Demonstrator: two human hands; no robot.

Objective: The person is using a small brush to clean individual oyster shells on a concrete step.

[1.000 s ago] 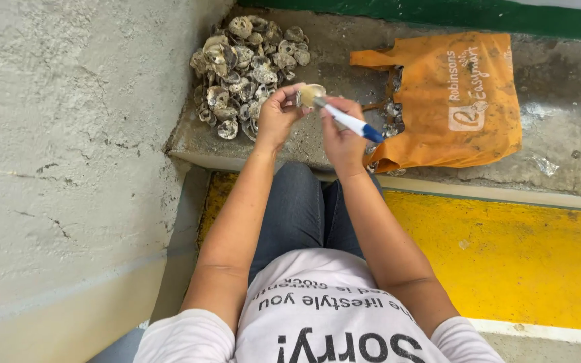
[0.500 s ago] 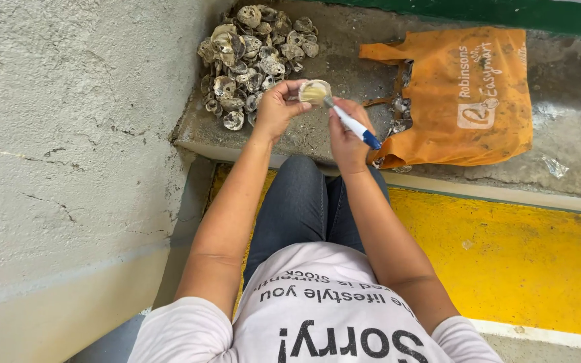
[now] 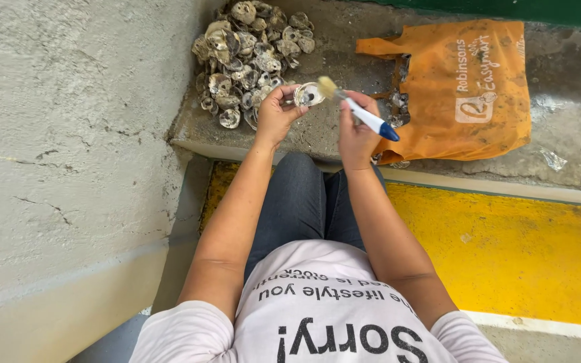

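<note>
The person sits facing a concrete ledge (image 3: 304,138). The left hand (image 3: 276,114) holds a single shell (image 3: 308,94) in front of the body, fingers closed around its edge, hollow side turned up. The right hand (image 3: 358,124) grips a toothbrush (image 3: 361,115) with a white and blue handle, fingers closed on it; the bristle head sits just beside the shell's rim, whether touching I cannot tell. A pile of shells (image 3: 250,54) lies on the ledge beyond the left hand, and an orange bag (image 3: 465,87) lies to the right. Judgement: the scrubbing of one shell is in hand. The next stroke calls for a steady left grip and bristles pressed into the hollow.
</note>
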